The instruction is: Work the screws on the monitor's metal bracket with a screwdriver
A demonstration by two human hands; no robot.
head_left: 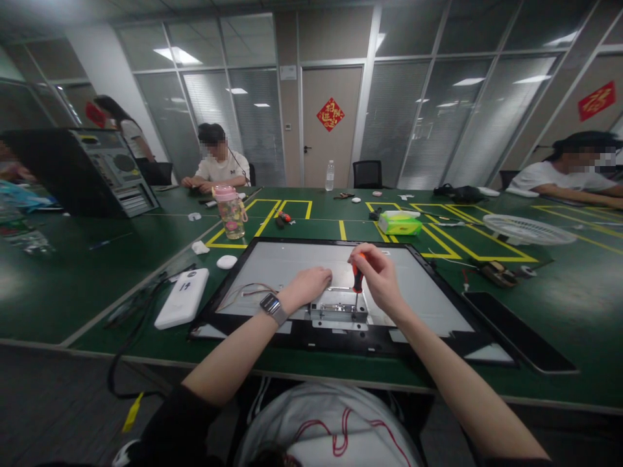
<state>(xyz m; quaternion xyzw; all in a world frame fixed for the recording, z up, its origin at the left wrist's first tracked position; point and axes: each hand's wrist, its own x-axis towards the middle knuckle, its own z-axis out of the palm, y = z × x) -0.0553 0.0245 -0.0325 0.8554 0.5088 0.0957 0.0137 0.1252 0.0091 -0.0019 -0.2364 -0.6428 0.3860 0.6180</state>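
Note:
In front of me a flat screen panel (263, 259) with a black frame lies with its grey metal side up. A metal bracket (335, 311) sits near its front middle. My right hand (377, 275) grips a red and black screwdriver (358, 280) by the handle, held upright with its tip down at the bracket's right part. My left hand (311, 285) has its fingers curled and rests at the bracket's left back side; what its fingertips hold, if anything, is hidden. Thin wires (248, 288) run over the panel to the left of that hand.
A white power bank (183, 298) and black cable lie at the left. Behind the panel stand a pink-lidded bottle (230, 214) and a green tissue pack (400, 223). A long black bar (518, 331) lies at the right. People sit across the table.

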